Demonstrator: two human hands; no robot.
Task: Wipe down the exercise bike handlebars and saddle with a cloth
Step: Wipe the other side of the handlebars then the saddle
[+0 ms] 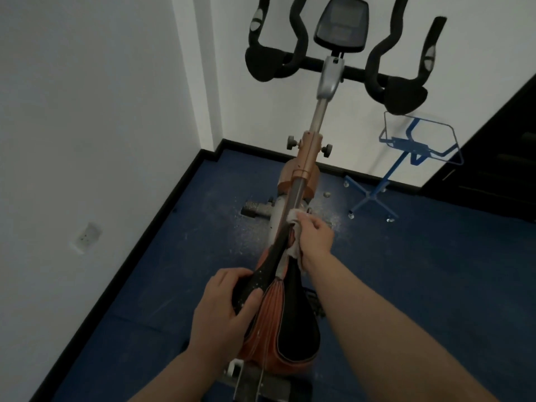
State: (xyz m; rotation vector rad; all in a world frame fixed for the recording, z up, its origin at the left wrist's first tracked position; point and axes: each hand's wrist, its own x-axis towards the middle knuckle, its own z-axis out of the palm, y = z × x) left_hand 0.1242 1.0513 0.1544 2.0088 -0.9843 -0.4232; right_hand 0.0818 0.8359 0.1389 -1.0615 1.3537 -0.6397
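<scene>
White walls (87, 111), blue floor (435, 271), black skirting (162, 216), blue stand (406, 152).

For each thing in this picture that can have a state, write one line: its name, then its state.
Saddle: gripped at its left side, nose being wiped.
Cloth: bunched, pressed to the saddle nose.
Left hand: grips the saddle.
Right hand: holds the cloth.
Handlebars: untouched.
Console: screen dark.
</scene>
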